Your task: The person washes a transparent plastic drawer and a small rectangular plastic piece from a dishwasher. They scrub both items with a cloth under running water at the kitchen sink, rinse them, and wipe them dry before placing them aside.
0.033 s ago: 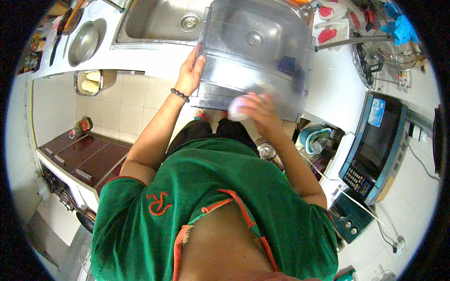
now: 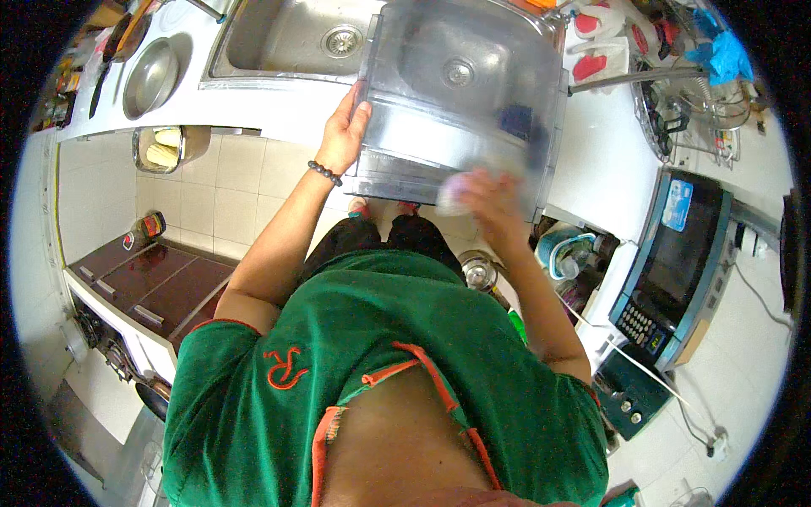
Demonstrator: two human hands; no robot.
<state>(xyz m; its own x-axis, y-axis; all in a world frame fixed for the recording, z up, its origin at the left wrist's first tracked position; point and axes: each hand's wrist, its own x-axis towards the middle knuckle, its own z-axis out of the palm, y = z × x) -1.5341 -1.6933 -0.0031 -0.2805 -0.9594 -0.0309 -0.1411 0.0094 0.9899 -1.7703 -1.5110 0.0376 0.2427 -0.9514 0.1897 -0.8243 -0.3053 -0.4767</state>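
Observation:
A large see-through grey plastic tray or panel with raised side edges leans over the sink's front edge and covers the right basin. My left hand, with a dark bead bracelet on the wrist, grips its left edge, thumb on top and fingers partly hidden. My right hand is smeared by motion near the panel's lower right part. Under its fingers is a soft white and pale purple wad, held against or just over the panel; whether cloth or sponge I cannot make out.
The steel sink's left basin lies beside the panel. On the left counter stands a metal bowl; a bin hangs below it. To the right are a dish rack and a microwave. A pot lid lies low by my legs.
My right hand has moved to the right with the white and purple wad, along the panel's near edge. My left hand and the panel have hardly shifted.

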